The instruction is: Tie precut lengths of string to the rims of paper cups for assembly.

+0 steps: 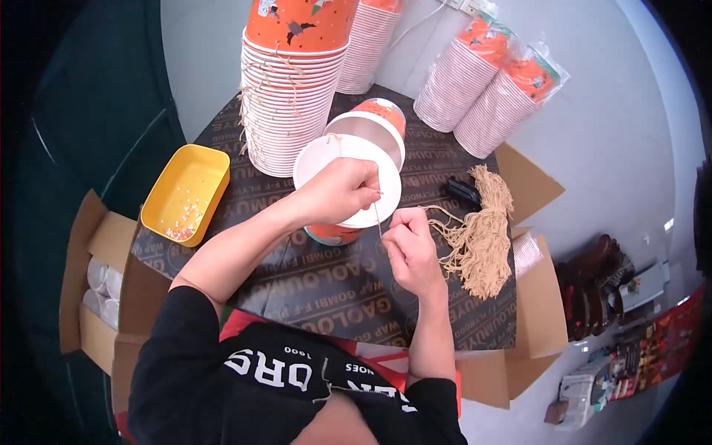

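An orange-and-white paper bucket (310,167) stands at the middle of the table, its white inside facing up. Over its opening is my left hand (334,191), finger and thumb pinched on a thin tan string (377,215). Just right of the bucket, my right hand (412,248) is closed on the same string, which runs short between both hands. A small loop of string shows at the bucket's far rim. Behind it another orange bucket (382,111) lies tipped over, its mouth partly hidden. To the right lies a bundle of cut tan strings (480,241).
A tall bucket stack (285,111) with string handles stands behind left. Wrapped bucket stacks (475,78) are at the back right. A yellow tray (215,167) holds small beads. A black object (463,193) lies beside the strings. Open cartons (545,297) flank the dark table (282,274).
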Motion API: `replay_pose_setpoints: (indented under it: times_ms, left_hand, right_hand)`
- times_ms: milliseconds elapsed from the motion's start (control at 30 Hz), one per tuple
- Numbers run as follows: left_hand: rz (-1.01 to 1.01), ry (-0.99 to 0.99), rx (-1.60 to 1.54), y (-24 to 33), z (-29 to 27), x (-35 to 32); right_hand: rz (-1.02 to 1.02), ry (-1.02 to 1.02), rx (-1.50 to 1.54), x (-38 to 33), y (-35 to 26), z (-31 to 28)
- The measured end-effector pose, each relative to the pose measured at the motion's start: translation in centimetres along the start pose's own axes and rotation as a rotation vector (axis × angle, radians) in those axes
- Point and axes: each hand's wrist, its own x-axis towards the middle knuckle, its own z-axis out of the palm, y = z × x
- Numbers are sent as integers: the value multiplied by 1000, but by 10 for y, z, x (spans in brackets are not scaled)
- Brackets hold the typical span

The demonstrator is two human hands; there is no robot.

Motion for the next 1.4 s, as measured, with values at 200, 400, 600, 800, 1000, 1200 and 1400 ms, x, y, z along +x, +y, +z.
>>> replay_pose_setpoints:
  times_ms: [200,400,600,800,1000,1200,1400]
  left_hand:
    - [83,70,101,-5,1,2]
    - [77,-74,47,4,4,-6]
    - [88,-77,20,10,7,-8]
    - [76,-111,12,6,8,-9]
    - [94,-94,82,10,6,-11]
    - [178,-163,241,21,5,-16]
    - [195,-170,238,22,5,-18]
  right_hand:
    - [-15,106,33,1,9,7]
    - [221,207,327,-5,11,17]
    - [349,251,751,-11,11,24]
    - [306,278,795,-8,8,27]
    - [321,307,752,-9,9,27]
    - [349,348,629,-11,14,29]
    - [439,398,567,-13,9,32]
